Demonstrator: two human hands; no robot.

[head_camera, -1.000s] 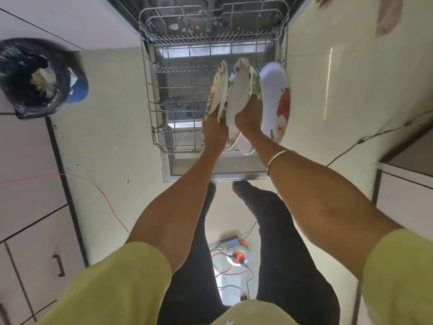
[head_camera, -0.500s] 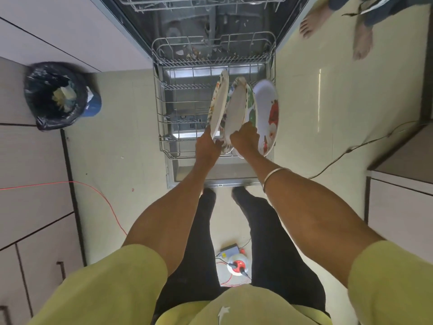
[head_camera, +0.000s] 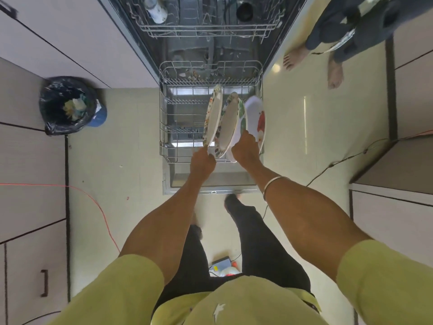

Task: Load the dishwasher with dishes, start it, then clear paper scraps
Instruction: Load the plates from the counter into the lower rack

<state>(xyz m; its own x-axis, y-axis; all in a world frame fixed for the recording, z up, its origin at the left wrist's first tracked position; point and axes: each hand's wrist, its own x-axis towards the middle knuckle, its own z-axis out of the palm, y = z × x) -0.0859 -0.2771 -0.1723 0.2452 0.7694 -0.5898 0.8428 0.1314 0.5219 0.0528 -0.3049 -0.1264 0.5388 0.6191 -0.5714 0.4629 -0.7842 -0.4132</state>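
Note:
The dishwasher stands open with its lower rack (head_camera: 165,127) pulled out over the door. Three plates stand on edge over the rack's right side. My left hand (head_camera: 202,161) pinches the near edge of the leftmost plate (head_camera: 213,114), which has a floral rim. My right hand (head_camera: 246,150) grips the near edges of the middle plate (head_camera: 228,124) and possibly the one behind it. A white plate with a red flower (head_camera: 256,116) stands furthest right. The upper rack (head_camera: 206,24) holds a cup and other ware.
A bin lined with a black bag (head_camera: 68,105) stands on the floor at left. A red cable (head_camera: 93,200) and a black cable (head_camera: 339,161) cross the floor. Another person's bare feet (head_camera: 334,73) are at the upper right. A power strip (head_camera: 223,266) lies between my legs.
The view has pulled back and up, showing more of the dishwasher's inside and upper rack. My hands still hold the plates over the lower rack, a little further from the camera.

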